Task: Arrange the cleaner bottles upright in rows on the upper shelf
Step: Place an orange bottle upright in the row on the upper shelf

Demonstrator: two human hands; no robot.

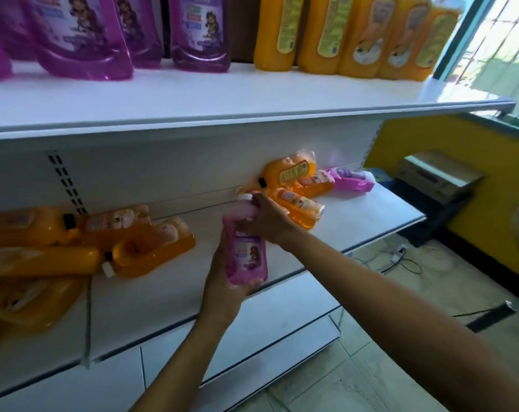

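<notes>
Two bare forearms reach up from six o'clock and meet on a pink translucent plastic cleaner bottle [246, 248] with a white cap, held just above the white lower shelf [356, 215] at the centre of the view.

At twelve o'clock the long white upper shelf [193, 93] carries upright bottles: purple translucent bottles [83, 37] toward eleven o'clock, opaque orange-yellow bottles [356, 37] toward one o'clock, with bare board in front of both. On the lower shelf a heap of orange bottles [74, 242] lies flat at nine o'clock, a smaller cluster of orange bottles [300, 185] lies at one o'clock from the hands, and a pink lying bottle [352, 179] sits beyond them at two o'clock.

The left hand [222, 281] cups the held bottle's base, fingers curled round it. The right hand [270, 218] grips its neck below the cap.

Risks, as I judge them: the smooth plastic could slip during the lift, or the bottle could clip the upper shelf's front lip. Set down carelessly, it might topple the standing purple row, since those bottles stand close together.

Labels show a cartoon figure on the pink and purple bottles and yellow panels on the orange ones; the writing is too blurred to read.
</notes>
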